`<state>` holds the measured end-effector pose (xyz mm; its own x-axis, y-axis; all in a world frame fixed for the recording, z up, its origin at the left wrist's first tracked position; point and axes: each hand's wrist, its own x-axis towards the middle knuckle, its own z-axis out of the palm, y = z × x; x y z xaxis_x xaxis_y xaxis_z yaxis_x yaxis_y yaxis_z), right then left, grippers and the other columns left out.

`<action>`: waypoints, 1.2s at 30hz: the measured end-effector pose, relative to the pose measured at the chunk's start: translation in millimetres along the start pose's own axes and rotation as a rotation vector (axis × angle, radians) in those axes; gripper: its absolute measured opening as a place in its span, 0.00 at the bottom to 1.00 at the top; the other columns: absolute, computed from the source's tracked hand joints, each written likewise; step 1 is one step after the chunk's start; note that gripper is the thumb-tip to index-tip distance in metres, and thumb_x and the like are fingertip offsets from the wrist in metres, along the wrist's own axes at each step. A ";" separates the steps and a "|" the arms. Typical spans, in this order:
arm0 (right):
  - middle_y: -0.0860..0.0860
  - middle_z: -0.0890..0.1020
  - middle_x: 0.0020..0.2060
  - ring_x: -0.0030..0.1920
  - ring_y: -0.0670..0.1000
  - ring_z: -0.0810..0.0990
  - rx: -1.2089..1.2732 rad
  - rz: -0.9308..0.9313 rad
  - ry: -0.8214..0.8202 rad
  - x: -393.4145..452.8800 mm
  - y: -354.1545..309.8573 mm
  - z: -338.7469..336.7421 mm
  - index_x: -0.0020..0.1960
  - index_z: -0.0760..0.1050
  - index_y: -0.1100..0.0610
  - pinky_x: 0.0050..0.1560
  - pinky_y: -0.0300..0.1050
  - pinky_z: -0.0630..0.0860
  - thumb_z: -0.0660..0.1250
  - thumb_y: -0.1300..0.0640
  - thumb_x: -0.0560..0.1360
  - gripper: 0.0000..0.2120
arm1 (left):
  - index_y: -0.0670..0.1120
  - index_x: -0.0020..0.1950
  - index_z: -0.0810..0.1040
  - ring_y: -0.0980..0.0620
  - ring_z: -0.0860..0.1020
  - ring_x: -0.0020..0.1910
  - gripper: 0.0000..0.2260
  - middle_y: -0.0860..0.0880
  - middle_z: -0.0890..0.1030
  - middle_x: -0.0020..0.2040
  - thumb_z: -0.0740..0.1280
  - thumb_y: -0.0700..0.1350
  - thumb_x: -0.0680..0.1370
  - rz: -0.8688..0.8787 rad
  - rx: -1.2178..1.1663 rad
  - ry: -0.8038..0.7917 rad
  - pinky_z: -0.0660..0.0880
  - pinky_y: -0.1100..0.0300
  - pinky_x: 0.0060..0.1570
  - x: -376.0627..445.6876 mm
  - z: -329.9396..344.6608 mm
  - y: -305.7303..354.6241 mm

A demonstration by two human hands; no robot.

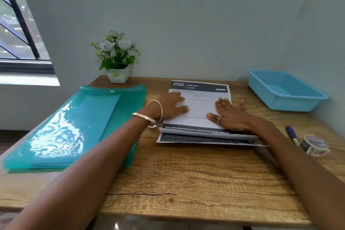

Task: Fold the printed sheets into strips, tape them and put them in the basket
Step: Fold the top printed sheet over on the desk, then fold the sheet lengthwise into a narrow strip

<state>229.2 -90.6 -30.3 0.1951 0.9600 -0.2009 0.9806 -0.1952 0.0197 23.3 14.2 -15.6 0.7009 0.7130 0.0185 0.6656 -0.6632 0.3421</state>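
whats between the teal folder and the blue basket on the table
In the head view, the printed sheet lies between the teal folder and blue basket, with the left hand and right hand flat on it.

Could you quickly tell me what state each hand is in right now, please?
Left hand: open, fingers flat, pressing on the printed sheet.
Right hand: open, fingers flat, pressing on the same sheet.

— Small print on the printed sheet (200,99)?
— Too blurred to read; mid-page lines partly covered by left hand (170,105) and right hand (230,115).
— Lower layers under that sheet?
— Only near edges showing; count unclear.
— Pen (293,135), right of the sheet?
— Tip hidden behind tape roll (314,144).
— Folder (74,127), left of the sheet?
— Near corner covered by forearm; contents masked by glare.
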 end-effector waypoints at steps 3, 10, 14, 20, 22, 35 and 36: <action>0.52 0.42 0.78 0.77 0.52 0.39 0.012 -0.011 -0.052 -9.1 -15.1 -22.8 0.78 0.43 0.56 0.73 0.65 0.38 0.42 0.31 0.75 0.41 | 0.43 0.57 0.81 0.46 0.80 0.53 0.13 0.42 0.83 0.53 0.68 0.49 0.77 -0.015 -0.172 0.303 0.74 0.55 0.58 -10.5 -38.5 -21.8; 0.53 0.79 0.59 0.51 0.47 0.74 0.059 -0.534 0.279 8.8 -110.1 -117.5 0.64 0.75 0.56 0.51 0.39 0.67 0.62 0.45 0.77 0.20 | 0.41 0.45 0.83 0.42 0.81 0.44 0.06 0.41 0.83 0.43 0.69 0.41 0.72 -0.477 -0.031 0.586 0.76 0.54 0.46 -38.4 -82.6 -125.9; 0.53 0.82 0.54 0.51 0.48 0.78 0.108 -0.696 0.348 69.0 -195.5 -115.1 0.60 0.78 0.58 0.47 0.37 0.67 0.68 0.52 0.76 0.15 | 0.43 0.53 0.80 0.39 0.78 0.52 0.15 0.40 0.81 0.52 0.74 0.47 0.69 -0.682 -0.005 0.486 0.76 0.49 0.54 -53.4 -79.4 -166.2; 0.56 0.76 0.63 0.60 0.55 0.74 0.080 -0.619 0.275 146.6 -249.1 -74.3 0.66 0.71 0.58 0.55 0.44 0.69 0.68 0.48 0.75 0.23 | 0.45 0.68 0.66 0.37 0.66 0.66 0.40 0.37 0.69 0.65 0.76 0.61 0.64 -0.757 -0.036 0.384 0.65 0.46 0.65 -55.0 -64.9 -185.0; 0.55 0.75 0.64 0.60 0.54 0.74 0.139 -0.600 0.235 159.3 -249.8 -63.6 0.67 0.70 0.56 0.55 0.45 0.70 0.68 0.45 0.74 0.26 | 0.44 0.70 0.63 0.37 0.63 0.67 0.43 0.37 0.66 0.66 0.77 0.60 0.63 -0.758 -0.115 0.428 0.64 0.45 0.66 -56.9 -59.4 -188.9; 0.59 0.81 0.38 0.36 0.55 0.76 0.109 -0.684 0.607 160.3 -249.2 -50.3 0.44 0.79 0.62 0.37 0.44 0.66 0.61 0.54 0.79 0.14 | 0.46 0.77 0.48 0.38 0.59 0.71 0.54 0.38 0.62 0.70 0.78 0.58 0.62 -0.711 -0.278 0.568 0.59 0.45 0.70 -60.5 -53.4 -189.1; 0.60 0.81 0.37 0.36 0.56 0.76 0.252 -0.624 0.644 163.0 -248.1 -53.3 0.42 0.79 0.63 0.37 0.43 0.66 0.62 0.56 0.78 0.13 | 0.46 0.77 0.46 0.38 0.59 0.71 0.55 0.37 0.61 0.71 0.78 0.58 0.62 -0.707 -0.276 0.566 0.58 0.45 0.70 -61.2 -53.5 -188.9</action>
<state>18.7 125.1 -15.6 -0.3183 0.8176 0.4798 0.8933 0.4282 -0.1370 -159.0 108.0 -31.1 -0.1178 0.9816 0.1500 0.7538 -0.0100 0.6571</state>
